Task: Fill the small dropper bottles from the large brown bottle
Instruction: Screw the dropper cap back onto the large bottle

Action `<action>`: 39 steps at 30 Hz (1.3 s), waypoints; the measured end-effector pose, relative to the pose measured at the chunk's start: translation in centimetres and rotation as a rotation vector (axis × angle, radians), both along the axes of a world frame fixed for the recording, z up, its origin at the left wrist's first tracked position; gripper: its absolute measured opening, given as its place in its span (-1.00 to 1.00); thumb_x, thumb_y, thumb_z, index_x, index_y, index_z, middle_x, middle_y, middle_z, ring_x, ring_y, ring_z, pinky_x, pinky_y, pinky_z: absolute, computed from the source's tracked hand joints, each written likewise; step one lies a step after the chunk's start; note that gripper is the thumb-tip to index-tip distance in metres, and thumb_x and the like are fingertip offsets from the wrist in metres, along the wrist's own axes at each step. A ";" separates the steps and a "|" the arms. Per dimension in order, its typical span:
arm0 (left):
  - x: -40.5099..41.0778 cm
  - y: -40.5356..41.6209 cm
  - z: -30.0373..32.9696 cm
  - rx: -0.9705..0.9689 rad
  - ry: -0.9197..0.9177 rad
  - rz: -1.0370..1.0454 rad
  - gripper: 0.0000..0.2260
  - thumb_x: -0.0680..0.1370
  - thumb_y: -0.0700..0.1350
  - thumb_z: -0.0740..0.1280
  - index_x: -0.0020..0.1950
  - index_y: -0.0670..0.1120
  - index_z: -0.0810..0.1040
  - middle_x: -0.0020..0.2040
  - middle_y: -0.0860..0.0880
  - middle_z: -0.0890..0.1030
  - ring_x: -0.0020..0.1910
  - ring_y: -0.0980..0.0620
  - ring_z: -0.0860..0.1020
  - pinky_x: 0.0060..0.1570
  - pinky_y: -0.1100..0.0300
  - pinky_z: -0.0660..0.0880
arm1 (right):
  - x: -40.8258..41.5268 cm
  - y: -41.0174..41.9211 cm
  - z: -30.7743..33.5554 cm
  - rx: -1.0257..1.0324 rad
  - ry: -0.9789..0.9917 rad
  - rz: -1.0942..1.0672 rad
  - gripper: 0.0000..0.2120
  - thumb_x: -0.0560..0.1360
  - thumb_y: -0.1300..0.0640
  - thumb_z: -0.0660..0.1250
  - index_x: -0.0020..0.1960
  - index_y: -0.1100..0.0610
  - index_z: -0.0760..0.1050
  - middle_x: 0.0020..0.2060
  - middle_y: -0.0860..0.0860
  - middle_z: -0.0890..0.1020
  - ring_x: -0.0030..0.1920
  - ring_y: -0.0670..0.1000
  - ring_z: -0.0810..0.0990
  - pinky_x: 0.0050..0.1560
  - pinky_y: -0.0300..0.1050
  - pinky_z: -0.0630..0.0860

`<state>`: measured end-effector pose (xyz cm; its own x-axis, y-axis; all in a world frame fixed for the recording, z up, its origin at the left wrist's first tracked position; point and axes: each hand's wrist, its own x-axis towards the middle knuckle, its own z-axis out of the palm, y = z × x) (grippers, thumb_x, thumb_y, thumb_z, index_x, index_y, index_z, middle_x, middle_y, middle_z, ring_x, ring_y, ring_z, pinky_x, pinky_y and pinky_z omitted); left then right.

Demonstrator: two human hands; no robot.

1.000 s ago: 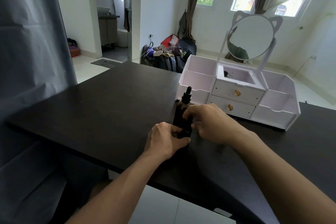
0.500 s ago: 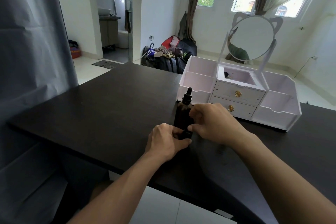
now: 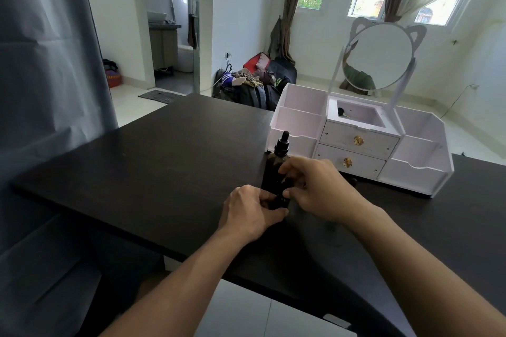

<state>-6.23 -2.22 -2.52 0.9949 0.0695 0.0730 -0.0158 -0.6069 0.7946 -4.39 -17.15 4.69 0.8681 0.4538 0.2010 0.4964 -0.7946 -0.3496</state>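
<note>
The large brown bottle (image 3: 272, 169) with a black dropper cap stands upright on the dark table (image 3: 164, 167), just in front of the white organiser. Right in front of it my two hands meet around a small dark dropper bottle (image 3: 283, 198), which is mostly hidden by my fingers. My left hand (image 3: 249, 210) grips its lower part from the left. My right hand (image 3: 320, 186) pinches its top from the right with thumb and fingers. Whether its cap is on or off is hidden.
A white organiser (image 3: 416, 172) with two drawers, open compartments and a cat-ear mirror (image 3: 379, 56) stands behind my hands. A small dark object (image 3: 353, 180) lies on the table at its front. A grey curtain (image 3: 46, 76) hangs at the left.
Both hands stay on the small bottle in front of the large one. My right fingers have shifted slightly on its top.
</note>
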 end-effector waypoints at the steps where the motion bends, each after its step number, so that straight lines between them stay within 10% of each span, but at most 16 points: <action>1: 0.0 0.0 0.0 0.004 -0.005 0.001 -0.78 0.37 0.12 0.51 -0.02 0.11 0.69 -0.30 0.14 0.60 -0.22 0.16 0.58 -0.14 0.22 0.52 | 0.0 0.0 0.0 0.007 -0.001 -0.001 -0.62 0.46 0.18 0.47 0.24 0.02 0.50 0.00 -0.10 0.59 -0.04 -0.11 0.53 0.09 -0.13 0.56; 39: -0.2 0.2 0.1 0.002 0.086 -0.065 -0.79 0.35 0.18 0.50 -0.07 0.16 0.68 -0.13 0.09 0.67 -0.04 0.09 0.60 0.00 0.14 0.51 | -1.3 0.1 -1.1 0.040 0.005 0.034 -0.42 0.49 0.23 0.41 0.38 0.00 0.20 -0.05 -0.09 0.53 -0.10 -0.05 0.50 -0.07 -0.22 0.40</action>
<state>-6.46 -2.03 -2.41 0.9999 0.0047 -0.0131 0.0133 -0.6082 0.7937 -5.69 -17.02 3.55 0.8531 0.4752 0.2153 0.5214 -0.7626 -0.3830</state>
